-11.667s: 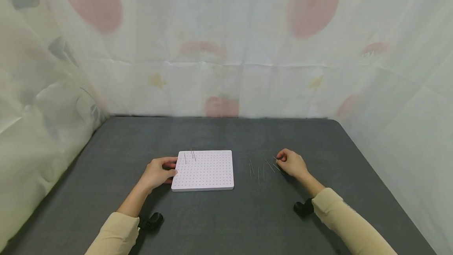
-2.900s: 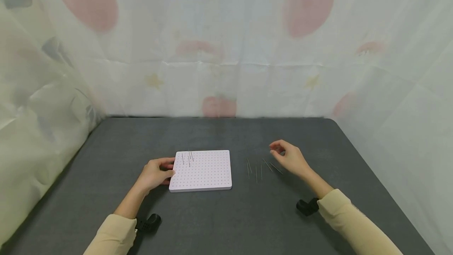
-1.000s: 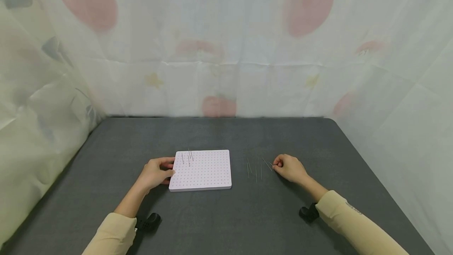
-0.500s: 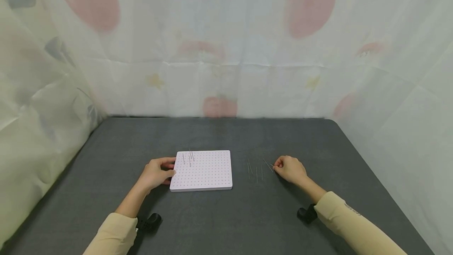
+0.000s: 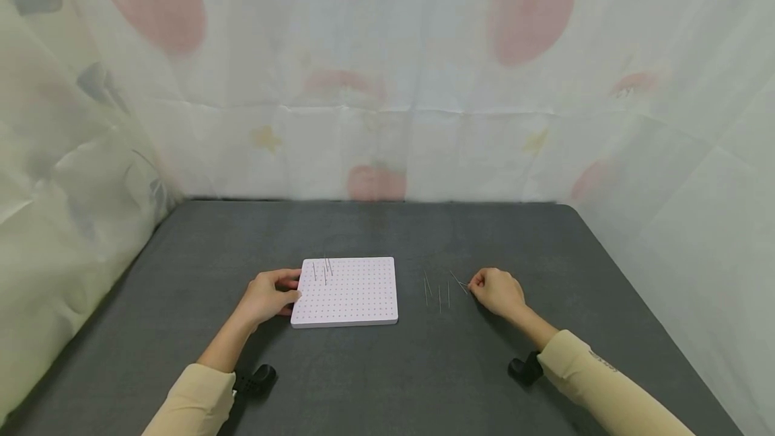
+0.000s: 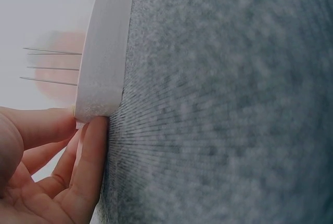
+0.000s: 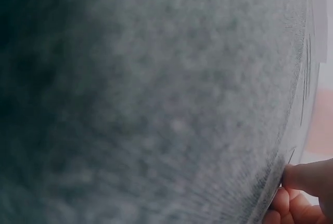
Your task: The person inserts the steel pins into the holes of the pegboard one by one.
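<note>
A white board [image 5: 351, 305] with a grid of small holes lies on the table. My left hand [image 5: 265, 298] grips its left edge, the thumb on the upper edge and fingers against the side in the left wrist view. Several thin metal needles [image 6: 52, 69] stand upright near the board's far left corner. Right of the board, my right hand [image 5: 499, 291] is down at the table, with thumb and fingertips pinching the end of a needle [image 5: 463, 282]. That needle touches or crosses another slanted needle [image 5: 455, 278]; the curled fingers partly hide it.
More loose needles [image 5: 440, 299] lie on the dark grey table [image 5: 387, 375] between the board and my right hand. A pale fruit-print curtain [image 5: 387, 52] hangs behind the table and along its sides. Each wrist wears a black camera [image 5: 260, 380].
Compared with 11.7 s ago, one more needle stands in the board. My right hand has come down from above the table onto a loose needle, which now lies flatter. The left hand holds still.
</note>
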`<state>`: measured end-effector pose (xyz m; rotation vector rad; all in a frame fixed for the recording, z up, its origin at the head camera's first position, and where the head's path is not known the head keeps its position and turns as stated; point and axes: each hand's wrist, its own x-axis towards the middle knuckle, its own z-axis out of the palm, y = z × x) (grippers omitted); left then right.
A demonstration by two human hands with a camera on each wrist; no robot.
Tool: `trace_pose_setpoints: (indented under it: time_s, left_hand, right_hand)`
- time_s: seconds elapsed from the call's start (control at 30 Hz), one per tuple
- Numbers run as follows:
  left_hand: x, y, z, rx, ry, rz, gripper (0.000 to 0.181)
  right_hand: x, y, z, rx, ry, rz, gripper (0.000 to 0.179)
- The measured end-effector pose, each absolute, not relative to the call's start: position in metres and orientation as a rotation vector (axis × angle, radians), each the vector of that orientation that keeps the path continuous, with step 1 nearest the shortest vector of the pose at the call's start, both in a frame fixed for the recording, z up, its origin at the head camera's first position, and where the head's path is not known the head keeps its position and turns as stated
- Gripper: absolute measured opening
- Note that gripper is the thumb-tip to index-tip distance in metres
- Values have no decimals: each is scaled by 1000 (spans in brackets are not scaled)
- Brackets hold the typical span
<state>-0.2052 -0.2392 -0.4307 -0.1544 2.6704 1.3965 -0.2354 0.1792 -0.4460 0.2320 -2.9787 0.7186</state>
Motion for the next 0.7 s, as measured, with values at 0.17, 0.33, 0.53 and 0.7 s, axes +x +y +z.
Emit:
trace_pose_setpoints:
  time_s: [0.17, 0.33, 0.53, 0.7]
  left_hand:
    - [-205, -239, -430, -157, 2669, 1400, 50]
    - [-205, -238, -429, -156, 2669, 1406, 50]
    - [-204, -237, -426, -171, 2662, 1410, 50]
    - [-204, -238, -427, -161, 2666, 1403, 50]
  right_hand:
    - [-237, 182, -446, 232, -2997, 726, 9]
    - [-240, 185, -446, 237, -2999, 783, 10]
    - [-242, 188, -445, 262, -2986, 827, 13]
    - [-245, 187, -440, 298, -2989, 887, 14]
